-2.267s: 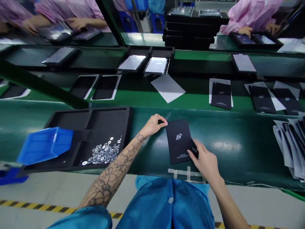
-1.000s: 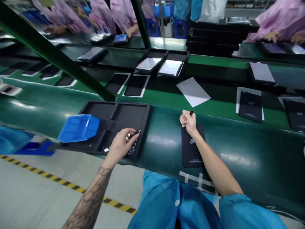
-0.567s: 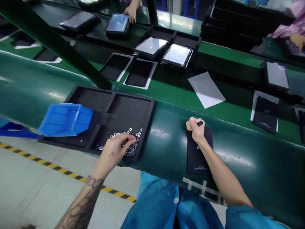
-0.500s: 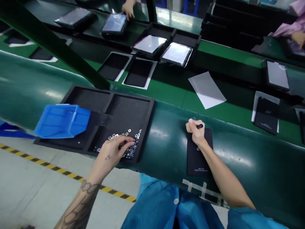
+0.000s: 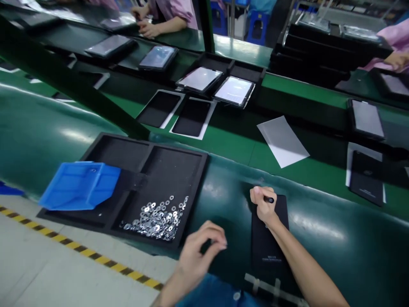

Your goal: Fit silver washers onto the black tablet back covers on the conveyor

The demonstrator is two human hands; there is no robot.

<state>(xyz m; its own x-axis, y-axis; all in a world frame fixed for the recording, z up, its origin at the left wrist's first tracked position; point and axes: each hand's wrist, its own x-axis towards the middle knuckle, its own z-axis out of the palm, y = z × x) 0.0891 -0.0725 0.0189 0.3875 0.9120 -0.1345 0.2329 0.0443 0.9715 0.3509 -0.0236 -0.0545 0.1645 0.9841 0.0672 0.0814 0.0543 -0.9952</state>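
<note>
Here: black panel (image 5: 266,246), long axis fore-and-aft, beneath right hand (image 5: 262,205), clenched round black tool (image 5: 269,199). Left hand (image 5: 201,249): leftward, fingers pinched, contents unclear.

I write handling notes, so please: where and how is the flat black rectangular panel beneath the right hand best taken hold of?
Probably by its long left edge, from the left side: the panel looks thin and lies flat on the glossy green worktop, that edge is mostly uncovered, while the right hand is over its far end.
</note>
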